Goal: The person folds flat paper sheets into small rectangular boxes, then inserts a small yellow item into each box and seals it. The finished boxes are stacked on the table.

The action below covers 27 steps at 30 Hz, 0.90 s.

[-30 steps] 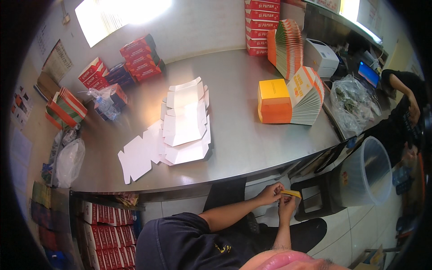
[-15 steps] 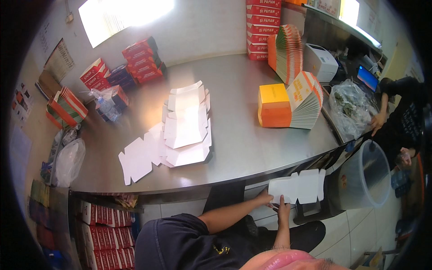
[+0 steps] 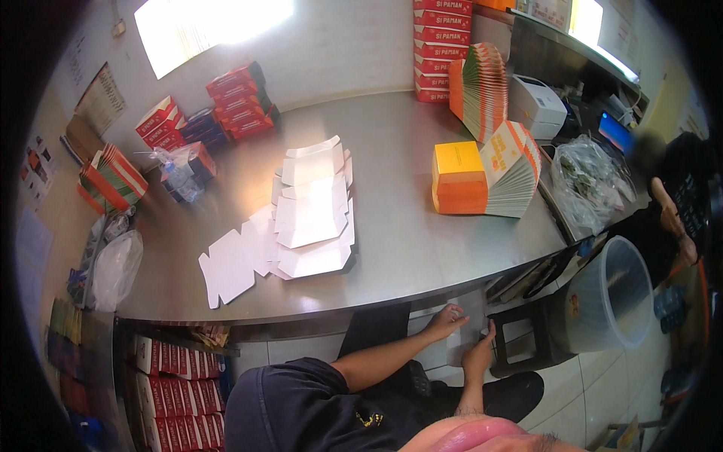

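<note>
A white cardboard box blank (image 3: 467,331), now shaded and seen narrow, stands between my hands below the table's front edge. My right hand (image 3: 477,354) grips its right side, with the thumb pointing up. My left hand (image 3: 444,322) is at its left side with the fingers apart; whether the fingertips touch the card is hard to make out. On the steel table (image 3: 392,256) lies a stack of flat white box blanks (image 3: 315,211), overlapping, with one loose blank (image 3: 230,267) spread to its left.
An orange and yellow box (image 3: 459,181) stands beside fanned folded cartons (image 3: 512,173). Red boxes (image 3: 442,53) are stacked at the back. A clear plastic bin (image 3: 610,294) and dark stool (image 3: 527,335) are at right, near another person (image 3: 678,196). Red cartons (image 3: 181,392) fill the lower-left shelf.
The box blank has turned from lying broad and flat to a narrow, shaded view between my hands. My left hand has risen slightly and its fingers have spread. The other person's arm has lowered.
</note>
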Motion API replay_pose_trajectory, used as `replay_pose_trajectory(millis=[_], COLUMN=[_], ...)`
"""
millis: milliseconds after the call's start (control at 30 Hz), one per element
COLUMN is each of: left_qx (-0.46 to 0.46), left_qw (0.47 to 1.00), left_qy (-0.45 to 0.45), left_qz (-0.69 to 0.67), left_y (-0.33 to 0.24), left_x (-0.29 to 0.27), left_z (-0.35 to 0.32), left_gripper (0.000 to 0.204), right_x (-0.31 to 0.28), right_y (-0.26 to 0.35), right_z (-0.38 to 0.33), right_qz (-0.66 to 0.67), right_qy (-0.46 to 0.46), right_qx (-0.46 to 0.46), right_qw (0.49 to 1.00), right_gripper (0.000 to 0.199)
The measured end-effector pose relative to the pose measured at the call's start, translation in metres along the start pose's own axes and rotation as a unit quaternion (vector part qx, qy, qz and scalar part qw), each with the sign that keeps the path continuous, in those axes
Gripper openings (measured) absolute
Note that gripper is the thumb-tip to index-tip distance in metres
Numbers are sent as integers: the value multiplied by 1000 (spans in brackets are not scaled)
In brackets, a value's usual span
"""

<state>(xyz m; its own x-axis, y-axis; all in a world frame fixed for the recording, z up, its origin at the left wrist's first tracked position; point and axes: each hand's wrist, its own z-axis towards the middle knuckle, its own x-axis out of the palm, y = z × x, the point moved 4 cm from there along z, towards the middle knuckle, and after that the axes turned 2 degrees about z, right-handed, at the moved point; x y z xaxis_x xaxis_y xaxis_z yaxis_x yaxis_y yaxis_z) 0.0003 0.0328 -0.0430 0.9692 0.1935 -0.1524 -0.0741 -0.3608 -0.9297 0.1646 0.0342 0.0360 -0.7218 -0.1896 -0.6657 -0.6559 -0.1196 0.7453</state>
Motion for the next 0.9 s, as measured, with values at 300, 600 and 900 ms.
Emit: replay_pose_trajectory(millis=[300, 600, 900], left_qx=[-99, -80, -73], left_qw=[988, 983, 956], left_qy=[-14, 6, 153], left_qz=[-115, -163, -242], left_y=[10, 20, 5], left_x=[9, 7, 20], left_z=[0, 10, 1], left_gripper=[72, 47, 40], right_x=[8, 5, -9], right_y=[27, 35, -15], right_z=[-10, -10, 6], right_qz=[-43, -79, 79], right_qy=[37, 23, -150], right_qx=[-144, -240, 7], right_qw=[988, 967, 985], right_gripper=[54, 40, 22])
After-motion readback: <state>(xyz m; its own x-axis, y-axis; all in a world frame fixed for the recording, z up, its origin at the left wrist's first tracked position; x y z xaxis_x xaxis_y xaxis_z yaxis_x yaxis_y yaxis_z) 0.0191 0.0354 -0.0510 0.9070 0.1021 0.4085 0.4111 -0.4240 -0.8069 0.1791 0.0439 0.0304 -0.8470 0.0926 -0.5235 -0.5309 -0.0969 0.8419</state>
